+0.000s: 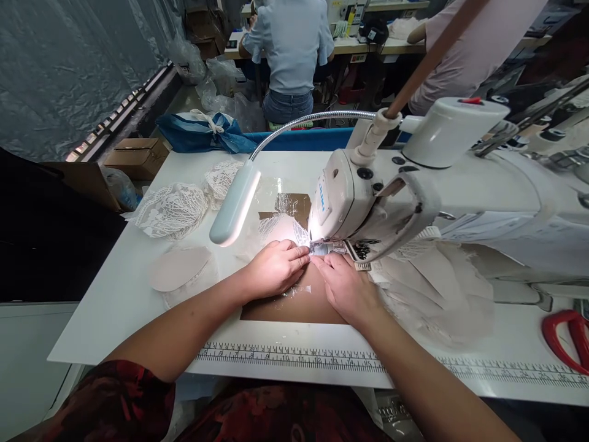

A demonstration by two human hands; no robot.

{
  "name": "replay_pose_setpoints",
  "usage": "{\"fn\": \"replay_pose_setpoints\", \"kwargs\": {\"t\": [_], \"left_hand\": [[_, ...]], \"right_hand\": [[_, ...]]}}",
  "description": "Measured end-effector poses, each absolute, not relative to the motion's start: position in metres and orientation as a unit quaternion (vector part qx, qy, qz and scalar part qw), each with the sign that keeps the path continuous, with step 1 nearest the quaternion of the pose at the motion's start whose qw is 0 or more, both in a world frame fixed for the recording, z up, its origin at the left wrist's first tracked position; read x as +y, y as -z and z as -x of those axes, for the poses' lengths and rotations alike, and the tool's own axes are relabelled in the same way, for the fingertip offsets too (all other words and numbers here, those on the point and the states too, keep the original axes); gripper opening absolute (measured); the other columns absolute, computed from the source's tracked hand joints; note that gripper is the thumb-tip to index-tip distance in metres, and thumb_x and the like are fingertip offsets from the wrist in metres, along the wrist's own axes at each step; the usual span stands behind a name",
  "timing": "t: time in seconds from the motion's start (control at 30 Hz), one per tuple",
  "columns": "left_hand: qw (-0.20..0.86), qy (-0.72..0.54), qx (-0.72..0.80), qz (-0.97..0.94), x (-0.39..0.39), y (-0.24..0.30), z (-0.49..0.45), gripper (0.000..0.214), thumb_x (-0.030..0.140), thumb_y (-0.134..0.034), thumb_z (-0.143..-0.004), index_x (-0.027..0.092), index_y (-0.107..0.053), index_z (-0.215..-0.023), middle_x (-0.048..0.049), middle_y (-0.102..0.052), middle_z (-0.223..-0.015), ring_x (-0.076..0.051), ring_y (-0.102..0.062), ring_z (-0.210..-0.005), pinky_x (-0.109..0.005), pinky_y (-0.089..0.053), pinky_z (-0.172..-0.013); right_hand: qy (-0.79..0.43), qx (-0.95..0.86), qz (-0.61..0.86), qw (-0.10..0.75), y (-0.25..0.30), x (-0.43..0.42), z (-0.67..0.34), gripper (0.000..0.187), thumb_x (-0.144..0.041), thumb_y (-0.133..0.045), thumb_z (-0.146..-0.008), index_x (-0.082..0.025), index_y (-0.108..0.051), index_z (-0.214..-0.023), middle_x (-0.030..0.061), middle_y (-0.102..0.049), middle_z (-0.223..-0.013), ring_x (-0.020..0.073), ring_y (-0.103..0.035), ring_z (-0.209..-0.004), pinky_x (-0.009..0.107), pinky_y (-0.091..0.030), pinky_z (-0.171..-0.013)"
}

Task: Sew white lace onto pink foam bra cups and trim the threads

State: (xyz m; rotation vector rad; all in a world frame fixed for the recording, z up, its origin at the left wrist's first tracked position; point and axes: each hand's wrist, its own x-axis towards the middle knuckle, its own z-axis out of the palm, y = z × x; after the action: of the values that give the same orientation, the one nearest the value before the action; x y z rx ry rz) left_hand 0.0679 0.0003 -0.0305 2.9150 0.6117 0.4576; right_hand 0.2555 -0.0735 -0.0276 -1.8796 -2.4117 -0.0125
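Under the needle area of a white sewing machine (340, 190) lies a piece of pale lace fabric (280, 228). My left hand (278, 267) comes in from the left, its fingers closed together and pressing the fabric's edge just in front of the presser foot. Opposite it, my right hand (345, 285) pinches the near edge of the same piece, fingertips almost touching the left ones. The fabric under my fingertips is mostly hidden. Both hands rest over a brown board (294, 310) taped to the table. A lit lamp (235, 202) on a bendable neck shines from the left.
White lace pieces (170, 210) and a beige oval pad (179, 269) lie left on the white table (110, 307). Pale fabric pieces (427, 282) are heaped right of the machine. Red-handled scissors (568, 337) lie far right. A ruler strip (294, 357) lines the front edge. Two people sit beyond.
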Motion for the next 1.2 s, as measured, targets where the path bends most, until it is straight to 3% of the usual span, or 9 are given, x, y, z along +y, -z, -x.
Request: {"fn": "replay_pose_setpoints", "kwargs": {"t": [0.43,0.8,1.0,1.1,1.2], "left_hand": [[0.035,-0.164,0.313,-0.935,0.013,0.032,-0.065,0.034,0.031,-0.042,-0.093,0.016,-0.062,-0.116,-0.0113,-0.058,-0.126,-0.028,-0.051,-0.108,-0.044,-0.044,-0.088],[0.027,-0.164,0.404,-0.9,0.027,0.031,-0.054,0.031,0.031,-0.045,-0.09,0.019,-0.061,-0.113,-0.0105,-0.058,-0.122,-0.028,-0.05,-0.112,-0.045,-0.045,-0.089],[0.047,-0.11,0.436,-0.892,0.017,-0.005,-0.024,0.045,0.031,-0.049,-0.087,0.015,-0.047,-0.128,-0.0153,-0.052,-0.127,-0.028,-0.052,-0.11,-0.039,-0.047,-0.086],[-0.001,-0.125,0.51,-0.851,0.006,-0.02,0.024,0.04,0.039,-0.049,-0.088,0.014,-0.051,-0.119,-0.014,-0.059,-0.113,-0.028,-0.055,-0.101,-0.04,-0.047,-0.083],[-0.038,-0.172,0.632,-0.754,-0.009,-0.016,0.086,0.033,0.045,-0.05,-0.086,0.013,-0.055,-0.087,-0.0101,-0.06,-0.079,-0.026,-0.057,-0.082,-0.04,-0.047,-0.07]], "right_hand": [[0.001,-0.802,0.591,0.089,0.028,-0.074,-0.261,0.042,-0.008,-0.043,-0.084,-0.023,-0.066,-0.116,0.0047,-0.067,-0.098,0.0203,-0.053,-0.086,0.03,-0.035,-0.066],[-0.01,-0.815,0.563,0.137,0.034,-0.074,-0.266,0.036,-0.014,-0.038,-0.09,-0.02,-0.067,-0.111,0.0065,-0.065,-0.095,0.0177,-0.054,-0.077,0.03,-0.038,-0.066],[-0.006,-0.836,0.526,0.157,0.046,-0.07,-0.277,0.033,-0.018,-0.041,-0.089,-0.019,-0.066,-0.112,0.0078,-0.064,-0.095,0.02,-0.057,-0.08,0.032,-0.042,-0.068],[-0.008,-0.842,0.512,0.166,0.049,-0.069,-0.28,0.033,-0.018,-0.041,-0.089,-0.02,-0.065,-0.112,0.0076,-0.064,-0.095,0.0202,-0.057,-0.079,0.034,-0.043,-0.069],[-0.006,-0.843,0.508,0.176,0.05,-0.07,-0.28,0.034,-0.017,-0.042,-0.088,-0.02,-0.066,-0.111,0.0075,-0.064,-0.095,0.0201,-0.057,-0.08,0.034,-0.044,-0.07]]}}
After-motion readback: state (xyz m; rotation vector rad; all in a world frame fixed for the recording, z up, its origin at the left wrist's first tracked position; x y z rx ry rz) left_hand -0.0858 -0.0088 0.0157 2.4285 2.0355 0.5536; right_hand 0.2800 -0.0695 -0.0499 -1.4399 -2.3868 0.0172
